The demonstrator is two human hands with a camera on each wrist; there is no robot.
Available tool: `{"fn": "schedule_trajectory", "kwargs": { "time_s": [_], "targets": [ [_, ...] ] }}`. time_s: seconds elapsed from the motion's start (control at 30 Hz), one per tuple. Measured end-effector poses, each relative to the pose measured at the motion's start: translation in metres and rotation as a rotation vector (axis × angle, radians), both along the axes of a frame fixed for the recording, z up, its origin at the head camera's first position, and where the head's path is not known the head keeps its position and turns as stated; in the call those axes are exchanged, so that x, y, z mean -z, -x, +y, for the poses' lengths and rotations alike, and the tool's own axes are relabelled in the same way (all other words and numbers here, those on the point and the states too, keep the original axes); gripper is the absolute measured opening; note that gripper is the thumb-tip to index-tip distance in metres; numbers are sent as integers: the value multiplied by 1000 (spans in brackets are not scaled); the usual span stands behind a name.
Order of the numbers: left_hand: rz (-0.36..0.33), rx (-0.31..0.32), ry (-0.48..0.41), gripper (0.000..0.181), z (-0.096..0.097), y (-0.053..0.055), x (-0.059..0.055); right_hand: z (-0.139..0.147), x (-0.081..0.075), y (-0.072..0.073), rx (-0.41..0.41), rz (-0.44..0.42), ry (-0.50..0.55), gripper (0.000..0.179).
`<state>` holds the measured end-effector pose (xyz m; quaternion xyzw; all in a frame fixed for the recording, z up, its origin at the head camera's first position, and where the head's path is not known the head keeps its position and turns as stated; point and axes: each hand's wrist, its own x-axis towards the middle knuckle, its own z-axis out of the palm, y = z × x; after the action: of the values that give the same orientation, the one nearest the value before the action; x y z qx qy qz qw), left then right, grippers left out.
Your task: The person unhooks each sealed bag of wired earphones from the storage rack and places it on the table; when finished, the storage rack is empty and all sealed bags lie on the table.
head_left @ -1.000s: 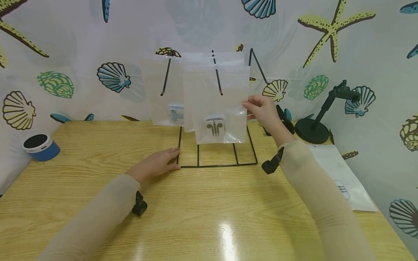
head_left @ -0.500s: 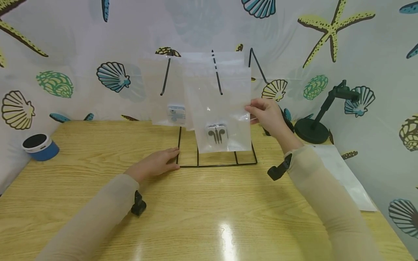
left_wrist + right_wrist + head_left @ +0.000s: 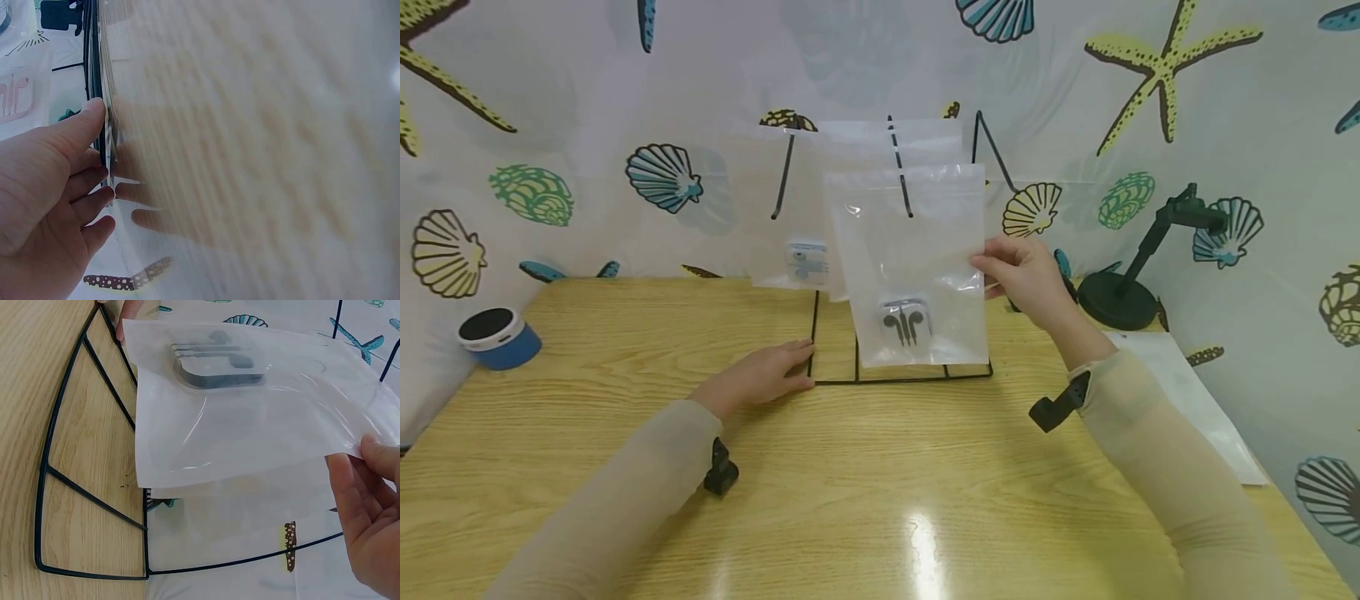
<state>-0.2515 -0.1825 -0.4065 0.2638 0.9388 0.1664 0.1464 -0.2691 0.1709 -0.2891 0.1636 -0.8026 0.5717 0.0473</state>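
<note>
My right hand [image 3: 1026,275] pinches the right side edge of a clear zip bag [image 3: 917,250] with earphones [image 3: 904,325] in a case at its bottom. The bag hangs at the middle prong [image 3: 906,198] of a black wire rack [image 3: 910,381]; more bags hang behind it. Another clear bag [image 3: 767,242] with a small blue-and-white item hangs on the left prong [image 3: 784,175]. My left hand [image 3: 752,379] touches the left side of the rack's base with fingers extended. In the left wrist view its thumb tip [image 3: 94,107] lies against the black wire.
A flat white bag [image 3: 1195,408] lies at the table's right side. Behind it stands a black stand with an arm [image 3: 1120,296]. A blue-and-white round container [image 3: 501,337] sits at the far left. A patterned curtain [image 3: 850,67] backs the table [image 3: 820,492].
The right hand has drawn the front earphone bag forward and down along the middle prong, slightly rightward, away from the bags behind. The left hand has stayed on the rack base.
</note>
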Motion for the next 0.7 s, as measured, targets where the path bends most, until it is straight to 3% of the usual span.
{"fn": "schedule_trajectory", "kwargs": {
  "time_s": [0.7],
  "targets": [
    [5,-2,-7,63,-1,0,1,9,1,-33,-53,19,-6,19]
  ]
}}
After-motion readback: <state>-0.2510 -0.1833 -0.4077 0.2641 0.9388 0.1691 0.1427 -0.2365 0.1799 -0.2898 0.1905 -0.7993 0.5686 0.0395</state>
